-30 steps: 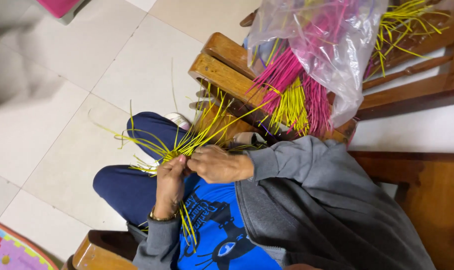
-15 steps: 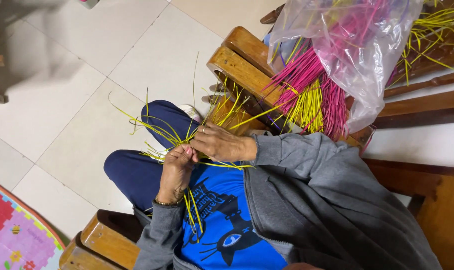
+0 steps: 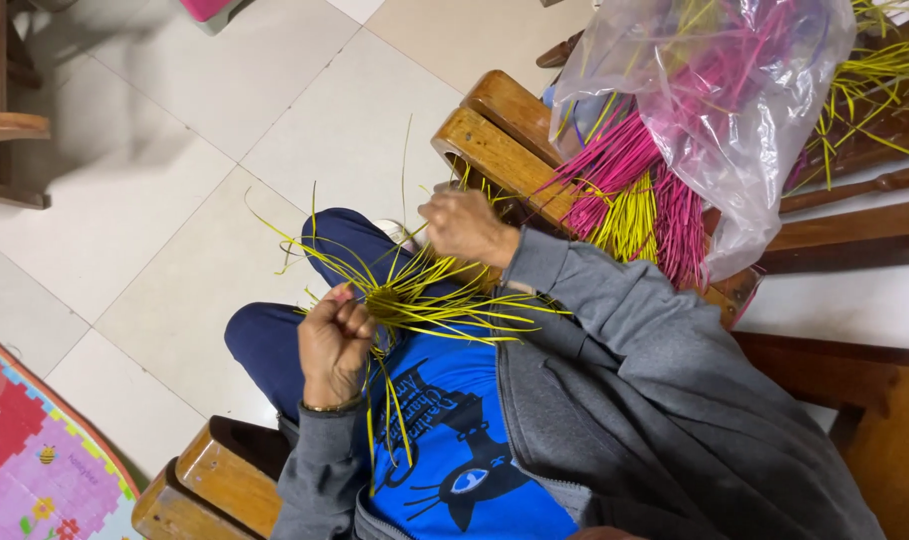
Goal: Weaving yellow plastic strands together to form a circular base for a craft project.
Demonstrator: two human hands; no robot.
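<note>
My left hand, with a thin bracelet at the wrist, is closed in a fist on the knot of a bundle of yellow strips that fan out over my lap. Several strips hang down over my blue shirt. My right hand is raised above the bundle, near the wooden chair arm, with its fingers pinched on one yellow strip that runs back to the knot.
A clear plastic bag of pink and yellow strips lies on the wooden chair to the right. A wooden armrest is at bottom left, beside a colourful foam mat. Wooden furniture stands at top left on the tiled floor.
My right hand has moved up and away from my left hand towards the chair arm, drawing a strip out. My left hand stays closed on the bundle.
</note>
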